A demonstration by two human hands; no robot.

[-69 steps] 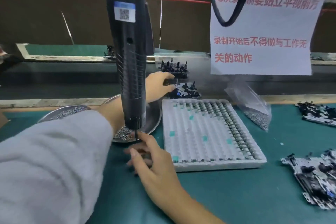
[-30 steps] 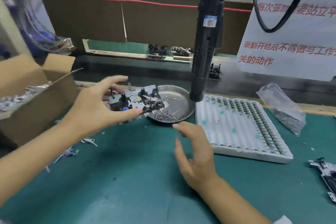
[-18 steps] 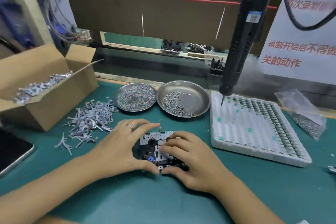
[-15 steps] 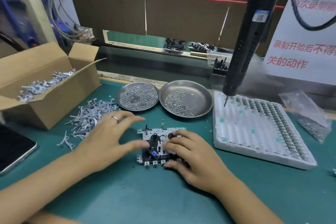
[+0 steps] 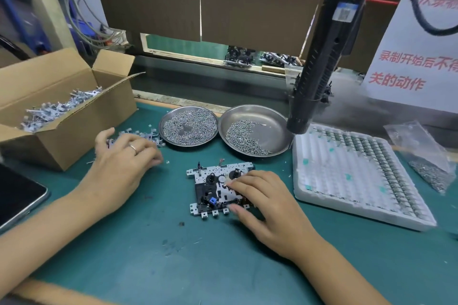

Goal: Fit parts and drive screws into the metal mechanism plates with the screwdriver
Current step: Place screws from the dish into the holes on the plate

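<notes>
Head view: my right hand [image 5: 270,208] rests on the metal mechanism plate [image 5: 213,188], which lies flat on the green mat [image 5: 173,255] at centre frame; fingers curled over its right half, thumb against its near edge, holding it down. My left hand [image 5: 121,168] is at 9 o'clock from the plate, well apart from it, fingers bent down over the loose pile of small metal brackets [image 5: 146,135]; cannot tell if it has pinched one. The two hands are apart. Screwdriver [image 5: 319,57] hangs tilted at 1 o'clock from the plate, untouched, its tip over the far left corner of the white parts tray [image 5: 354,176]. Two steel dishes at 12 o'clock: left dish [image 5: 188,126] full of screws, right dish [image 5: 255,131] part full. Cardboard box [image 5: 57,109] of brackets at 10 o'clock. Plastic bag of screws [image 5: 426,161] at 3 o'clock, beyond the tray. Tablet edge [image 5: 17,195] at far 9 o'clock.
</notes>
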